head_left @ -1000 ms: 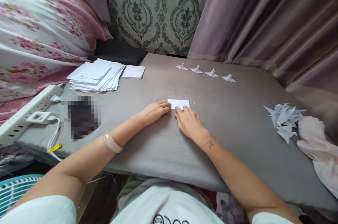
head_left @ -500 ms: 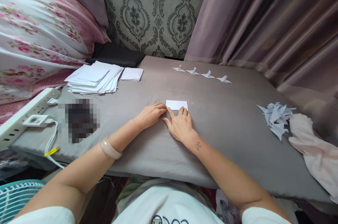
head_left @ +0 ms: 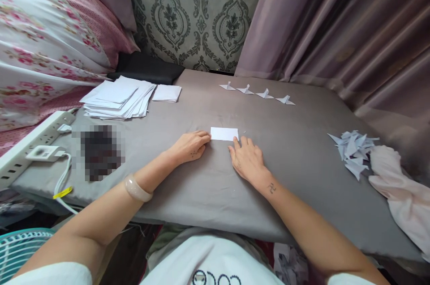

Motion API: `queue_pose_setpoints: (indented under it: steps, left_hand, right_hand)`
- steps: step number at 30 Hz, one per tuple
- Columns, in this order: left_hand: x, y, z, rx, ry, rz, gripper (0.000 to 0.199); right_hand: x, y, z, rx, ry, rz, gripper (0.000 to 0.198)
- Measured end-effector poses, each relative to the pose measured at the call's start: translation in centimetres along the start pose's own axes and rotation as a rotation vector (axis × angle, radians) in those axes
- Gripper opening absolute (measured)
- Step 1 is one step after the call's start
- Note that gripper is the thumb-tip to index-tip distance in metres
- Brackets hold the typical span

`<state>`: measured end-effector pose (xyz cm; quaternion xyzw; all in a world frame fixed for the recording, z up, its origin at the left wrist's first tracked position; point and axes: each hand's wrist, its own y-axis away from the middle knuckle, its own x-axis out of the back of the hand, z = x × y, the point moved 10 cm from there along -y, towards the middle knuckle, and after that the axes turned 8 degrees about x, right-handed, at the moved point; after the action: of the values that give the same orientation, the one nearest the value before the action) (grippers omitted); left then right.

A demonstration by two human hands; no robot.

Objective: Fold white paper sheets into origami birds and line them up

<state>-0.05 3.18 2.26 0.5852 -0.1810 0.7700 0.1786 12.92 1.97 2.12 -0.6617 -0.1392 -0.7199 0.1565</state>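
Note:
A small white folded paper [head_left: 224,133], a flat rectangle, lies on the grey cloth in front of me. At its lower left corner, my left hand [head_left: 192,145] has its fingers drawn together and holds the paper's edge. Over by the lower right corner, my right hand [head_left: 247,156] rests open, palm down with fingers apart, its fingertips touching or nearly touching the paper's edge.
Several folded paper cranes [head_left: 265,93] stand in a row at the back. More lie in a pile [head_left: 354,148] on the right by a pale cloth [head_left: 398,186]. Paper stacks [head_left: 117,99] sit back left, near a power strip [head_left: 36,142].
My right hand has slid from the middle of the paper's lower edge to its right corner. The left hand stays at the left corner, and the paper has barely moved.

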Motion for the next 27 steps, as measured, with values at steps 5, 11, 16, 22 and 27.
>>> queue_pose_setpoints:
  steps: [5, 11, 16, 22, 27]
  left_hand:
    - [0.4, -0.2, 0.2, 0.009, -0.048, -0.015, 0.027]
    - [0.8, -3.2, 3.1, -0.025, 0.009, 0.088, 0.028]
    - [-1.9, -4.6, 6.8, -0.168, 0.076, 0.057, 0.038]
    - [-2.6, -5.4, 5.6, -0.077, 0.076, 0.078, 0.033]
    - [-2.3, -6.6, 5.1, -0.047, 0.008, 0.075, 0.03]
  right_hand:
    - [0.3, 0.3, 1.0, 0.007, 0.01, -0.016, 0.049]
    - [0.2, 0.3, 1.0, -0.019, -0.014, 0.007, 0.048]
    - [0.1, 1.0, 2.1, -0.015, -0.026, 0.025, 0.046]
    - [0.3, 1.1, 7.0, -0.163, -0.057, 0.053, 0.044]
    - [0.1, -1.2, 7.9, -0.04, -0.111, 0.128, 0.041]
